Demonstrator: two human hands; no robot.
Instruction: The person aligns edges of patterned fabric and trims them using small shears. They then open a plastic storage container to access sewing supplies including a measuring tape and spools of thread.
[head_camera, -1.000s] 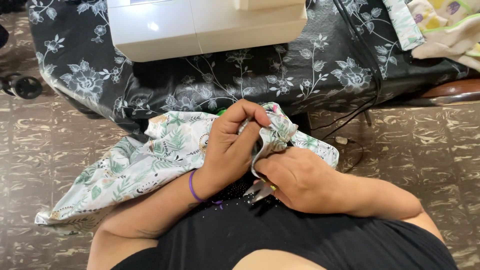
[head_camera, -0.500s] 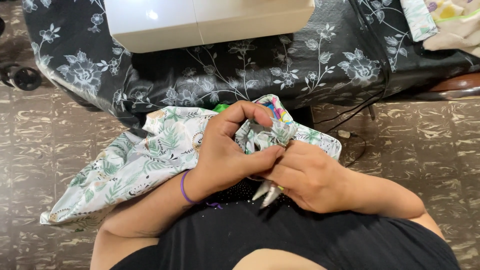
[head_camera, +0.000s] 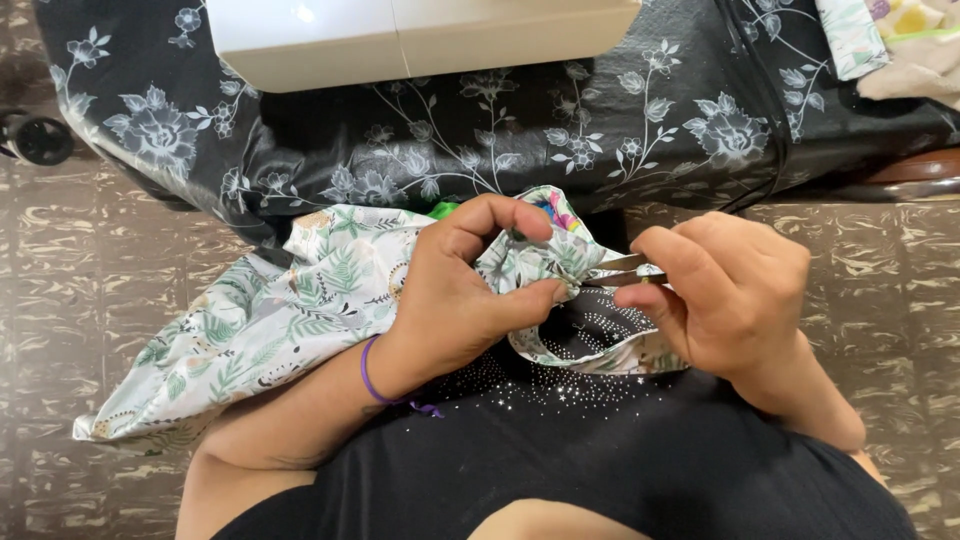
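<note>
The tabletop (head_camera: 480, 150) under its dark flowered cover fills the top of the view, with a white sewing machine (head_camera: 420, 35) standing on it and a heap of pale cloth (head_camera: 900, 50) at its far right corner; below it lies a brown patterned floor (head_camera: 100, 290); across the person's lap, over a black studded shirt (head_camera: 560, 440), spreads a leaf-printed fabric (head_camera: 270, 320) that trails off to the left. Since half a second ago the right hand (head_camera: 735, 300) has come up from the lap, where the small snips (head_camera: 625, 268) pointed downward, and now holds them level with the bunched edge of the fabric, blades aimed left into it; by my reading this brings the tool to a thread or seam at that edge. The left hand (head_camera: 460, 290), a purple band (head_camera: 375, 380) on its wrist, is clamped on the gathered fabric, thumb and forefinger pinching a fold just left of the blade tips; the right fingers (head_camera: 680, 262) are closed around the snips' handles, and the blade tips sit touching or just beside the pinched fold, though I cannot tell whether they have bitten in.
</note>
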